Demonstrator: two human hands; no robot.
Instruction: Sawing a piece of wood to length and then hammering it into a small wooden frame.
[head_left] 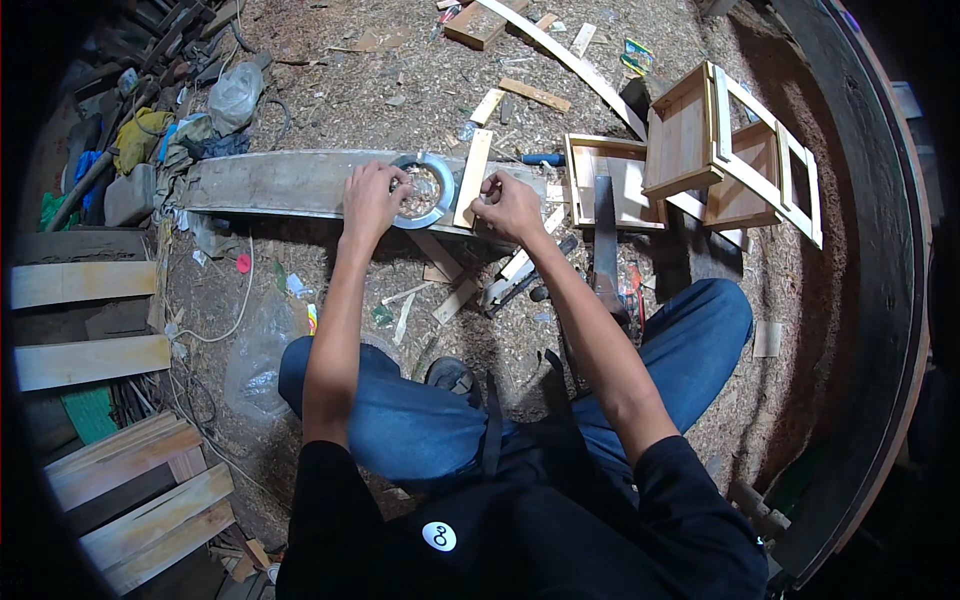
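A round metallic ring or shallow dish (443, 200), with small bits showing inside it, lies on a long grey plank (270, 182). My left hand (370, 203) is at its left rim, fingers curled in over the edge; whatever they pinch is too small to make out. Just right of the dish, a pale wooden strip (474, 178) rests across the plank. Beside that strip is my right hand (510, 210), its thumb and fingertips drawn together, and what is between them cannot be made out.
Open wooden boxes (683, 150) and a curved pale slat frame (770, 175) stand at the right. A handsaw (604, 235) leans upright before them. Wood offcuts (535, 95) and shavings litter the ground. Boards (95, 362) are stacked at the left, near a clear plastic bag (262, 365).
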